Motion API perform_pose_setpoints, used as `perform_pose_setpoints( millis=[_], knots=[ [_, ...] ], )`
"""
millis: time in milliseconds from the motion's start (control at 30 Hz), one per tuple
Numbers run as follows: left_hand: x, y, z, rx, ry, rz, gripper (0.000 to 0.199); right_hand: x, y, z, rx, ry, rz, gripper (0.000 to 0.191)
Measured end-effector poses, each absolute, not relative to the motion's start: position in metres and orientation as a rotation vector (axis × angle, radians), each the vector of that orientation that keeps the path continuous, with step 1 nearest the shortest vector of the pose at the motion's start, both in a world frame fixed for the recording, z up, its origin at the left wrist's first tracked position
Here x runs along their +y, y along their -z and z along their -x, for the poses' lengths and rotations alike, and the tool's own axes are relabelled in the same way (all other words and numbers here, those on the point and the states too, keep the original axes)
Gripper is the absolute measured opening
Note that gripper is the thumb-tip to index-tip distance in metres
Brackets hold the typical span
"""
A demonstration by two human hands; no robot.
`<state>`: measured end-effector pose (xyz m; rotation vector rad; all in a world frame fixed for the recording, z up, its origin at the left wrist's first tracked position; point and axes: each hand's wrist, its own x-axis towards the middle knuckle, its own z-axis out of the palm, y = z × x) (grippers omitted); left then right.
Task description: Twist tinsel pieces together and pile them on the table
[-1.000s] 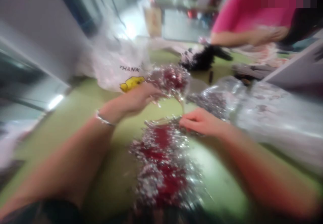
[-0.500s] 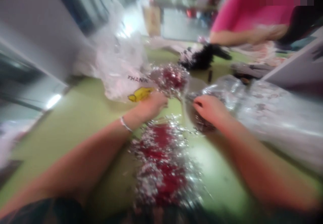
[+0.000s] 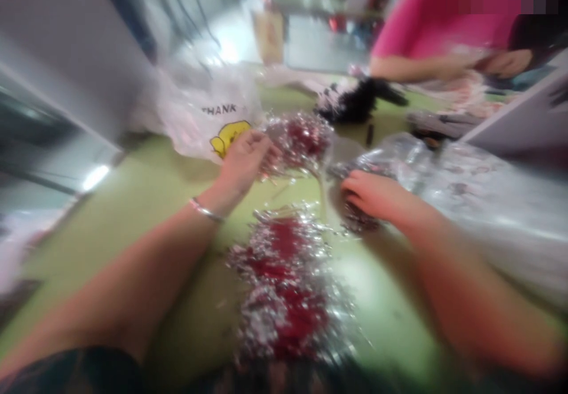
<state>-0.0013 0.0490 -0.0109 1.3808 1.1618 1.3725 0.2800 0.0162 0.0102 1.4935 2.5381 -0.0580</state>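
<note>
A long pile of red and silver glittery pieces (image 3: pixel 288 287) lies on the green table (image 3: pixel 177 184) in front of me. Beyond it sits a smaller red and silver bunch (image 3: pixel 304 139). My left hand (image 3: pixel 251 154) is at the left edge of that bunch, fingers bent and blurred; whether it holds a piece cannot be made out. At the right, my right hand (image 3: pixel 366 191) has its fingers curled down over a clear bag of dark glittery pieces (image 3: pixel 361 219); what its fingertips hold is hidden.
A white plastic bag with a yellow print (image 3: pixel 204 110) stands behind my left hand. Clear plastic packs (image 3: pixel 479 193) lie at the right. A black tinsel bundle (image 3: pixel 355 101) is at the back. Across the table, a person in a pink top (image 3: pixel 417 27) works with their hands.
My left hand has moved left and up to the far bunch, and its fingers have loosened. The white bag's print has shifted up and left. My right hand has barely moved.
</note>
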Motion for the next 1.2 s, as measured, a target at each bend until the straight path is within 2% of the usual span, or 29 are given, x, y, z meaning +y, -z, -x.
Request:
perform_pose_setpoints(
  millis=[233, 500, 667, 767, 867, 967, 1200],
  knots=[
    [0.028, -0.005, -0.008, 1.267, -1.388, -1.853, 0.004, 0.008, 0.001, -0.258, 2.477, -0.146, -1.549, 0.025],
    [0.022, 0.002, -0.013, 1.292, -1.009, -1.802, 0.020, 0.005, 0.011, -0.256, 2.445, -0.215, -1.688, 0.023],
    [0.016, 0.016, -0.020, 1.184, -0.986, -1.696, 0.025, 0.006, 0.004, -0.257, 2.511, -0.167, -1.644, 0.020],
    [0.011, 0.017, -0.024, 1.161, -0.942, -1.686, 0.025, 0.001, -0.004, -0.251, 2.571, -0.012, -1.860, 0.021],
    [0.006, 0.016, -0.028, 1.150, -0.893, -1.671, 0.023, -0.010, -0.011, -0.241, 2.740, 0.297, -2.059, 0.023],
    [0.003, 0.015, -0.032, 1.135, -0.884, -1.677, 0.018, -0.020, -0.010, -0.232, 2.959, 0.538, -1.997, 0.021],
    [-0.001, 0.011, -0.034, 1.127, -0.875, -1.665, 0.017, -0.025, -0.004, -0.227, 3.102, 0.799, -2.030, 0.019]
  ],
)
